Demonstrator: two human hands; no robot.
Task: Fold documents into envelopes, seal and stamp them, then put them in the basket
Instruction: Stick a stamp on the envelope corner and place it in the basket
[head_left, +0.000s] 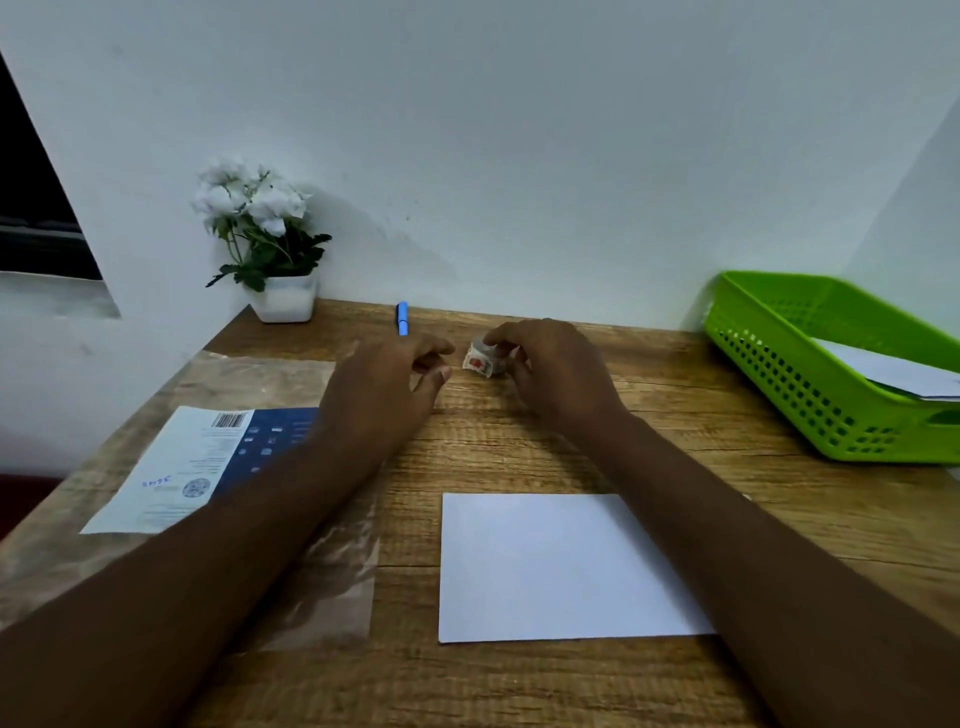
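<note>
Far left on the table (519, 447), a printed sheet (171, 467) with a barcode and a blue panel lies on a clear plastic sleeve (322, 582). Behind it, a white-flowered plant (262, 234) in a white pot against the wall. A blue pen (402, 318) stands near the back edge. Left hand (379, 389) hovers beside it, fingers loosely curled, grip narrow and holding nothing. Just to its right, the stamp roll (480, 358): small, whitish, with red printed stamps showing, its strip end curling free. Right hand (556, 369) pinches it against the table. In front lies a plain white envelope (550, 566), flat, blank face up, partly under the right forearm. Far right, the green basket (810, 384) holds a white envelope.
</note>
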